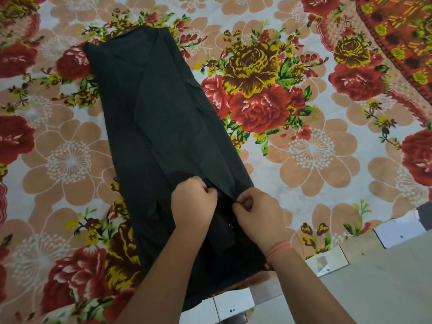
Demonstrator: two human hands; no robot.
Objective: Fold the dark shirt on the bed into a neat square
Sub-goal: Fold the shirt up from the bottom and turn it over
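Both hands are pinching cloth here: your left hand [192, 202] and right hand [258, 213] sit close together, fingers curled onto a fold edge near the close end of the dark shirt [159, 118]. The shirt lies as a long narrow strip, running away from you across the floral bedspread [315, 148]. Spread your pinches toward the strip's two corners, judging by the width, then lift evenly so the fold lands square.

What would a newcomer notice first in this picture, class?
A dark shirt, folded into a long narrow strip, lies on a bedsheet of bold red roses. Near its close end the left grip and right grip pinch the cloth side by side.
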